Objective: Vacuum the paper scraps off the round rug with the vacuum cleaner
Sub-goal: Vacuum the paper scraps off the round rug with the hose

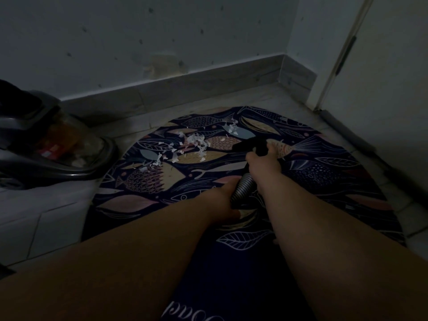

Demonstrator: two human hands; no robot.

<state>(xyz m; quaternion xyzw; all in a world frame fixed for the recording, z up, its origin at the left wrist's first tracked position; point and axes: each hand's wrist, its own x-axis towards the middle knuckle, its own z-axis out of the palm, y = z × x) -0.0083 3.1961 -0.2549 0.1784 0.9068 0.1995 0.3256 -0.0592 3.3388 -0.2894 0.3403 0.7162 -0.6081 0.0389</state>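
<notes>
A dark round rug (pixel 324 181) with fish and leaf patterns lies on the tiled floor. White paper scraps (pixel 196 142) are scattered over its far left part. My right hand (pixel 261 158) grips the black nozzle (pixel 243 147) of the vacuum hose, whose tip points left toward the scraps. My left hand (pixel 225 200) holds the grey ribbed hose (pixel 240 188) just behind the right hand. The vacuum cleaner body (pixel 58 149), with a clear dust bin, sits on the floor left of the rug.
A wall with a grey skirting board (pixel 185 86) runs behind the rug. A white door (pixel 382 89) with a draught stopper along its foot stands at the right. The room is dim.
</notes>
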